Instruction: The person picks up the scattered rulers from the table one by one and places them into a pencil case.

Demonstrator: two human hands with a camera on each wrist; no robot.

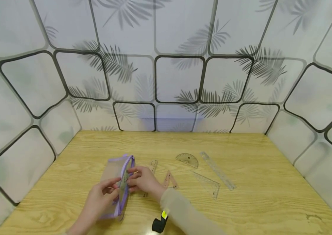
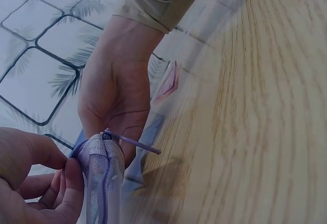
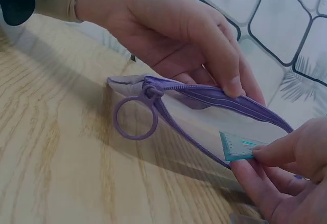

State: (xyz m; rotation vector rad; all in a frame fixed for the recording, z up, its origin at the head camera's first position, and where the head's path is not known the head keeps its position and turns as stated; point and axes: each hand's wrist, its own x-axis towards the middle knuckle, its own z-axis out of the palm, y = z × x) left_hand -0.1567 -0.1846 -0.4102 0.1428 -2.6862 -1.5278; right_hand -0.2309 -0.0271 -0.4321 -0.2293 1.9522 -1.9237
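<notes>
A purple-edged mesh zip pouch [image 1: 115,169] stands at the left of the table, its zipper unfastened and its mouth facing right. My left hand [image 1: 99,197] pinches one edge of the mouth between thumb and fingers, also seen in the left wrist view. At the mouth, my right hand [image 1: 143,179] holds a teal see-through ruler [image 3: 239,147] between thumb and fingers, its marked end inside the opening. Most of the ruler is hidden by the fingers. A purple ring pull [image 3: 135,117] hangs from the zipper in the right wrist view.
Right of the pouch lie a pinkish ruler [image 1: 154,165], partly behind my right hand, and a small pink set square [image 1: 174,183]. Farther right are a grey protractor [image 1: 187,159], a clear set square [image 1: 216,189] and a clear ruler [image 1: 217,170]. A patterned curtain [image 1: 180,81] encloses the wooden table.
</notes>
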